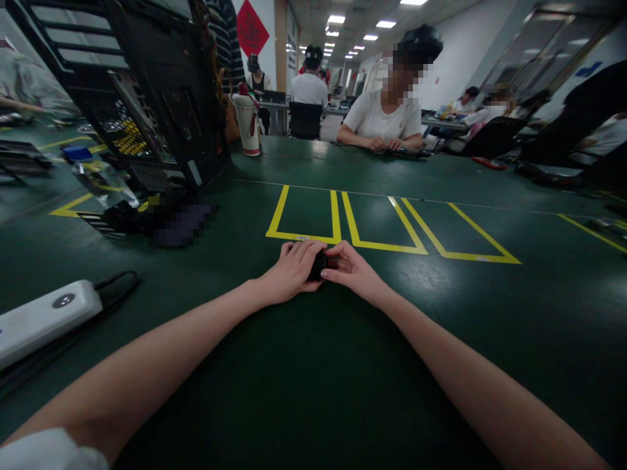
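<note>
A small dark rounded object (319, 266) is held between my two hands, low over the green table (343, 365); its kind does not show. My left hand (294, 271) wraps over it from the left, with the fingers curled across its top. From the right, the thumb and bent fingertips of my right hand (350, 269) press against its side. Most of the object is hidden by the fingers. Just beyond the hands, yellow tape (306, 237) outlines several areas on the tabletop.
A black computer case (171, 98) stands at the left, beside a paper cup (247, 124). Nearer are a clear bottle (105, 179) with a blue cap and a white power strip (49, 320) with a black cable. Across the table sits a person (386, 117) in a white shirt.
</note>
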